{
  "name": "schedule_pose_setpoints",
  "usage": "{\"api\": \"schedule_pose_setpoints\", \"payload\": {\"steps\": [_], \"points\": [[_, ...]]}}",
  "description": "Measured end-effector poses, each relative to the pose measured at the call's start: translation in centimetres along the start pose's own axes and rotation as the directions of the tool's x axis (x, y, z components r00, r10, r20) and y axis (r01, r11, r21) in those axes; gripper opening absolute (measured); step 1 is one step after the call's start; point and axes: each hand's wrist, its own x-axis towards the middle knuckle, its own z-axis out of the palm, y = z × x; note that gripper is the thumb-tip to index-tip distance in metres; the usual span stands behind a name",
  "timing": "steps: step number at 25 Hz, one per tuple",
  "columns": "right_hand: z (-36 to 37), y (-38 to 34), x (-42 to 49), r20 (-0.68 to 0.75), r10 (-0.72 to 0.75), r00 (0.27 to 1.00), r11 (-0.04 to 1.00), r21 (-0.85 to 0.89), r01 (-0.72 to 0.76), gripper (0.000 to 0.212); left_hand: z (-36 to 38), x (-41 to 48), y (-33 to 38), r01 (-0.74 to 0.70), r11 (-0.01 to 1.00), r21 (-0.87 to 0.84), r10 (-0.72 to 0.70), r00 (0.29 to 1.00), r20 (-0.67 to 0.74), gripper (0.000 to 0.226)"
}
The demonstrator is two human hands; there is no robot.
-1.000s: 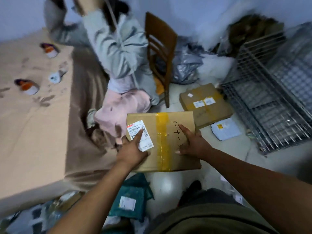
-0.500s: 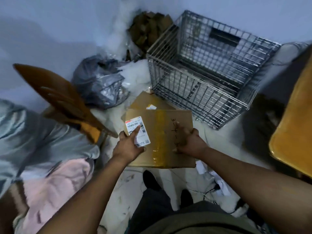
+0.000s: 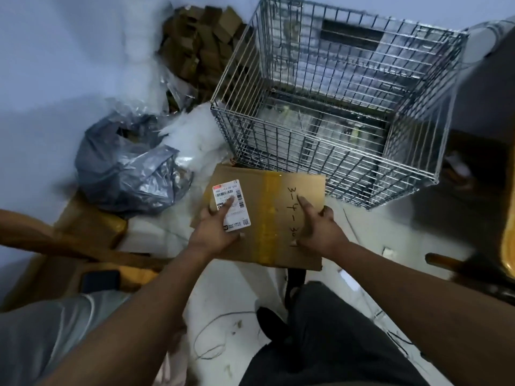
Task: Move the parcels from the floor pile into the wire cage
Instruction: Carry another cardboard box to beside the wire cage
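The left hand (image 3: 214, 232) and right hand (image 3: 317, 232) each clasped the cardboard parcel (image 3: 267, 218) by its near edge. It hung just short of the wire cage (image 3: 306, 151) at twelve o'clock. It needed lifting level over the near rim; the cage's contents were too blurred to judge.

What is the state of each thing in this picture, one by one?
cardboard box: taped shut, held level in both hands, not yet in the cage.
wire cage: upright on the floor, top open.
left hand: grips the box, thumb on its label.
right hand: grips the box.
grey plastic bag: crumpled on the floor.
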Motion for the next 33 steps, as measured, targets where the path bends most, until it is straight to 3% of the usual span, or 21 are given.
{"api": "schedule_pose_setpoints", "payload": {"steps": [4, 11, 19, 23, 29, 33], "points": [[1.4, -0.4, 8.9, 0.001, -0.002, 1.000, 1.000, 0.005, 0.002, 0.121, -0.8, 8.7, -1.2, 0.022, 0.998, 0.058, -0.025, 0.998, 0.060, 0.124], [6.5, 0.3, 23.9, 0.015, 0.046, 0.999, 0.999, 0.023, -0.046, 0.125, 1.2, 23.4, -4.8, 0.085, 0.994, 0.062, -0.090, 0.993, 0.074, 0.125], [19.4, 3.3, 39.1, 0.066, 0.133, 0.989, 0.985, 0.102, -0.140, 0.123, 8.0, 41.0, -14.0, 0.070, 0.972, 0.225, -0.098, 0.989, 0.114, 0.113], [25.0, 5.5, 46.1, 0.050, 0.176, 0.983, 0.983, 0.052, -0.178, 0.109, 11.8, 48.2, -17.5, 0.066, 0.972, 0.225, -0.095, 0.988, 0.120, 0.121], [30.4, 9.5, 52.1, -0.001, 0.151, 0.988, 0.985, 0.079, -0.151, 0.124, 16.2, 54.0, -19.9, 0.006, 0.965, 0.262, -0.037, 0.993, 0.111, 0.104], [31.1, 11.0, 53.9, 0.057, 0.123, 0.991, 0.990, 0.065, -0.127, 0.125, 18.0, 55.1, -20.7, 0.007, 0.973, 0.232, -0.032, 0.994, 0.104, 0.100]]}}
